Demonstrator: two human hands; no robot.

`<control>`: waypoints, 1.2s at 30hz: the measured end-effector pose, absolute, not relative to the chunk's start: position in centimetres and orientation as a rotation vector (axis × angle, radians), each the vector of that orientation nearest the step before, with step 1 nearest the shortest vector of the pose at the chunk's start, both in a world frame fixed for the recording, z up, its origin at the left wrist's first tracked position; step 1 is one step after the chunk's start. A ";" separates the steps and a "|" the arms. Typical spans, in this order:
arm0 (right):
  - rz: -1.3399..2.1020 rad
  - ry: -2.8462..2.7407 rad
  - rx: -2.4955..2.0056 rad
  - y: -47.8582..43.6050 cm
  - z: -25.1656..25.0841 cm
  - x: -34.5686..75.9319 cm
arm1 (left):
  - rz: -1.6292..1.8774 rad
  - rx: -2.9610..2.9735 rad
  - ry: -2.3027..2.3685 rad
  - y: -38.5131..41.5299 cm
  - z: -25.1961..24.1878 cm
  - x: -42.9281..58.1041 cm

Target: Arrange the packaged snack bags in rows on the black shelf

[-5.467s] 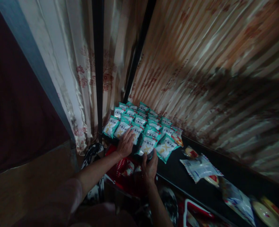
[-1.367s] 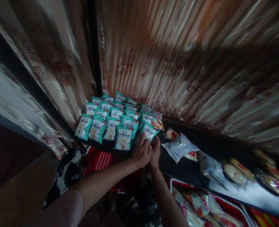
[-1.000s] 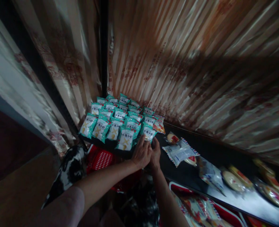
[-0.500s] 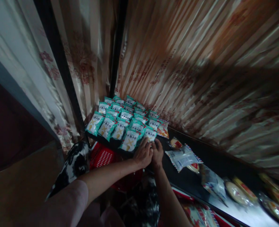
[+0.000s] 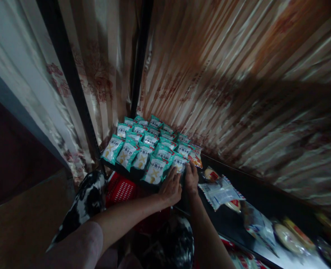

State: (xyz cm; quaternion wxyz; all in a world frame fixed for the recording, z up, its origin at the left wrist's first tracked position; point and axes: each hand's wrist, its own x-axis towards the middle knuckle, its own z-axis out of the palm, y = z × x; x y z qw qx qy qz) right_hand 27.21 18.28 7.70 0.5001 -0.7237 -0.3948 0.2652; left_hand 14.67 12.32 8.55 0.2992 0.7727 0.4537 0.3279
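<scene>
Head view: teal snack packets (image 5: 143,145) ranked at 11 o'clock; left hand (image 5: 171,187), right hand (image 5: 191,178) flat, ungripping, on front packet (image 5: 179,163); clear packs (image 5: 220,192) loose, 3 o'clock.

Fig. 1. Your small teal-and-white plastic snack packet (image 5: 179,163) lies flat, face up (printed characters legible), at the front right corner of the overlapping rows of matching teal packets (image 5: 143,144) on the dark shelf (image 5: 255,194).

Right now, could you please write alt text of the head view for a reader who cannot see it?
A left hand and right hand touch the front of neat rows of teal snack packets at the end of a dark shelf. Striped curtains hang behind; a red basket sits below.
</scene>
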 end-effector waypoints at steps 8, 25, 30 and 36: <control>0.687 -0.939 -1.750 19.5 7.5 27.8 | 0.831 2.038 1.193 12.3 8.9 14.6; 0.748 -0.990 -1.673 21.4 8.2 28.2 | 0.863 2.045 1.199 12.3 8.1 15.1; 0.770 -1.025 -1.639 21.6 9.2 27.6 | 0.905 2.038 1.199 12.4 7.5 15.2; 0.704 -1.025 -1.720 21.8 9.5 26.8 | 0.886 2.015 1.215 12.4 7.9 15.1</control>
